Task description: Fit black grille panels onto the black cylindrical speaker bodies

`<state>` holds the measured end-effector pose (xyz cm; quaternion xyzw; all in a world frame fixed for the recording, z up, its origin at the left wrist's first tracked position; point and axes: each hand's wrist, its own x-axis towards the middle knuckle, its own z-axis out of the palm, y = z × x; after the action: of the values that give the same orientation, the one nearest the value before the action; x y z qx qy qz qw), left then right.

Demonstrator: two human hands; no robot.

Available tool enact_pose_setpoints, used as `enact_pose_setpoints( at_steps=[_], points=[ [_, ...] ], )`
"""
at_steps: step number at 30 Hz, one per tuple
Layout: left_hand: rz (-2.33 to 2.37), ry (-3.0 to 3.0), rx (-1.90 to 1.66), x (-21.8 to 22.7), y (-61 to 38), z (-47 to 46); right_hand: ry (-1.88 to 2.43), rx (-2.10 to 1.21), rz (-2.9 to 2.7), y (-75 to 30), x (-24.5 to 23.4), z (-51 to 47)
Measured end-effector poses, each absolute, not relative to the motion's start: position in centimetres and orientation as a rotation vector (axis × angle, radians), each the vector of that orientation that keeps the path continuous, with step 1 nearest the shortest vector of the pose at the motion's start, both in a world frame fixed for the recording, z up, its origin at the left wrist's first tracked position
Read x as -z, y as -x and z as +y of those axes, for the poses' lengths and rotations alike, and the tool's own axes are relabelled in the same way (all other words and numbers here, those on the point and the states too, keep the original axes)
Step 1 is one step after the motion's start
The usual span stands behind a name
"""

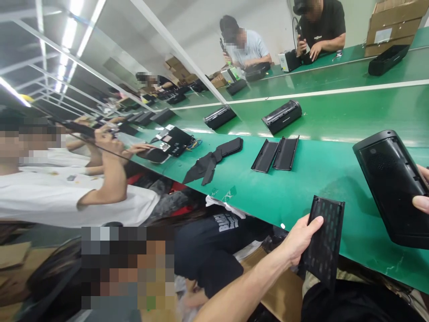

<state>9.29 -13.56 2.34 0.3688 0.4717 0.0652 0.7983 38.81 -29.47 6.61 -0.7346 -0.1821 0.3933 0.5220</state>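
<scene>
- Green surface [254,192] runs diagonally across the frame, a glossy green belt [355,109] beyond it; toward the left the line of black units blurs and is hard to make out.
- At lower right, the left hand [303,239] pinches a slotted black panel [327,250]; one digit lies on its face, while the other fingers are mostly hidden behind it. The panel is upright and slightly tilted, its lower end merging with dark clothing.
- At the right edge, the right hand [421,202] grips a black housing [385,188] with fingers at its side; most of this hand is cut off, and so is part of the housing. Whether the housing touches the surface, I cannot tell.
- Right of centre, two black covers [275,154] lie side by side on the surface.
- Left of them is a heap of dark strips [214,162], overlapping too much to count.
- Two finished-looking black units [283,117] rest on the belt at upper centre, the lettering too small to read.
- A co-worker in white [100,199] sits at left, another in a dark shirt [208,246] below; coarse blocks cover their heads.
- Cardboard boxes [393,29] stack at upper right, cut by the frame.
</scene>
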Motion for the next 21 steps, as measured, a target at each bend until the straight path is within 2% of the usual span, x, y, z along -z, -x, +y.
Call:
enact_pose_setpoints(
  at_steps=[14, 21],
  points=[
    [1.016, -0.803, -0.175, -2.04, -9.38, -13.52, 1.777, -0.923, -0.439, -38.52, -6.62, -29.12],
    [0.977, -0.467, -0.052, -2.74, -8.95, -12.79, 1.651, -0.974, -0.354, -38.16, -6.98, -29.57]
  ],
)
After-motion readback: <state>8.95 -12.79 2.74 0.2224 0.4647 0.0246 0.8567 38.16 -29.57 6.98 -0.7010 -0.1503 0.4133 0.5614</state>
